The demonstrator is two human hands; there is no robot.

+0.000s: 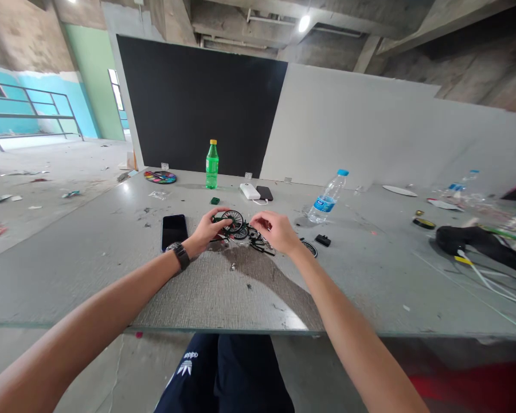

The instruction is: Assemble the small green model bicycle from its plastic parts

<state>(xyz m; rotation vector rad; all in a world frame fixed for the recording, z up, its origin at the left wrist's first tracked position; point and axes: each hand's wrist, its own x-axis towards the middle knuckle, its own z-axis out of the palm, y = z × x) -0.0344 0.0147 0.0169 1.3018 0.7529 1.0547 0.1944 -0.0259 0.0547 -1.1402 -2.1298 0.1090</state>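
My left hand is closed on a small black spoked wheel of a model bicycle, thumb and fingers at its left edge. Just behind and below that wheel shows a second small wheel. To the right, my right hand has its fingers pinched together above the loose black bicycle parts; what they hold, if anything, is too small to make out. Another small wheel lies on the table, partly behind my right wrist. A small green block sits beyond my left hand.
A phone lies left of my left hand. Farther back stand a green bottle and a white power bank. A tilted water bottle and a black block are on the right, with a tape roll beyond.
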